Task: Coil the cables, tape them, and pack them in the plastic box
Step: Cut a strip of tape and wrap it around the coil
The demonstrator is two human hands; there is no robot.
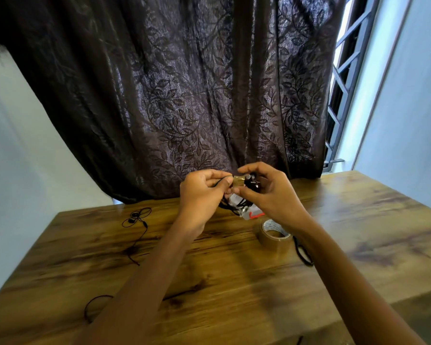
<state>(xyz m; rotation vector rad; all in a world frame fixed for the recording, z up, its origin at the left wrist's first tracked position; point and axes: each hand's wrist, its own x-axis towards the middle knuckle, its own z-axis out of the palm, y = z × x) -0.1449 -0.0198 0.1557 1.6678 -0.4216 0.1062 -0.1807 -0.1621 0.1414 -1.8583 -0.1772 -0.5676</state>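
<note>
Holding coiled black cable (250, 183) raised above table (209, 270), we pinched it between left hand (202, 192) and right hand (266, 192), fingers narrow, pressing brown tape strip (237, 181) around bundle. Tape roll (273, 235) sat near right wrist for reach. Earphones (136, 217) lay uncoiled, well apart. Plastic box (249, 212) partly hidden behind hands.

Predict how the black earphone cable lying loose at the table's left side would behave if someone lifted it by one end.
The earphone cable looks very thin and lies in loose curls, so it would probably hang limp and trail. Its loops cross near the earbuds, so it may snag on itself. It seems light, and likely to slide easily on the smooth wooden table.
</note>
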